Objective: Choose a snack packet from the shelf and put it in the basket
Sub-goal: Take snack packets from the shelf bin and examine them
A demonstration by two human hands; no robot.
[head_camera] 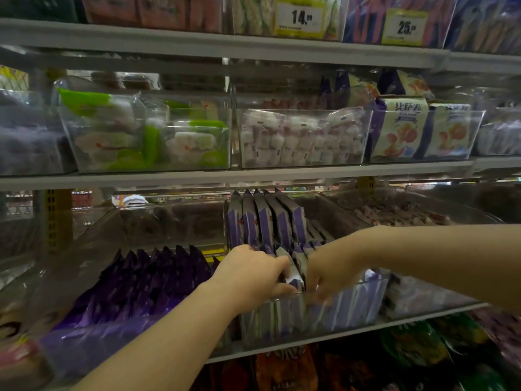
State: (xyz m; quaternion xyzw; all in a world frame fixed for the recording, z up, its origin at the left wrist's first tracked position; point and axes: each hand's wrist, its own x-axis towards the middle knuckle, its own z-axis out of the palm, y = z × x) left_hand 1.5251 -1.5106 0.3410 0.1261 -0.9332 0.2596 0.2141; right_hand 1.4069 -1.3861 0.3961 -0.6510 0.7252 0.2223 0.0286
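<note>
The purple-and-white foil snack packet (293, 273), gripped at six o'clock in the clear plastic bin (376, 294) by curled fingers of the left hand (253, 273), might drag tight-packed neighbours out; what is held by the right hand (334, 273) cannot be told.

Grey tiered shelves (197, 177); yellow perforated upright (57, 218); clear plastic bins (169, 221); yellow price tags (300, 17); perhaps another aisle (81, 199) behind, blurred.

left hand (253, 273): bare, fingers blurred | left forearm (174, 328): bare as far as seen | right hand (332, 273): bare, blurred | right forearm (437, 249): bare as far as seen
</note>
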